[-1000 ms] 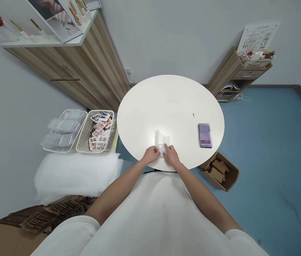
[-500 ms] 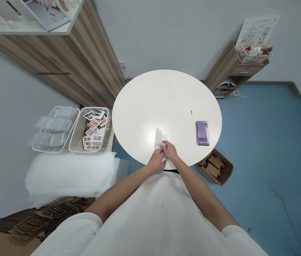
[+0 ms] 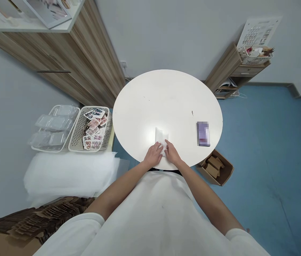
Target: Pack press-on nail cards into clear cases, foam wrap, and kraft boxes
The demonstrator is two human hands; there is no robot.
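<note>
A folded white sheet or wrap lies near the front edge of the round white table. My left hand rests on its left side, palm down with the fingers spread a little. On its right side, my right hand touches it with bent fingers, the fingertips close to those of my left hand. Whether anything is inside the white wrap cannot be seen. A purple packet, blurred by pixels, lies at the right of the table.
Left of the table stand a basket of printed cards and a basket of clear packages. White sheets are stacked below them. An open cardboard box is on the floor at right; a wooden cabinet stands behind left.
My hands have moved apart from their overlapped position and now press on either side of the white wrap. The wrap lies flatter and more compact.
</note>
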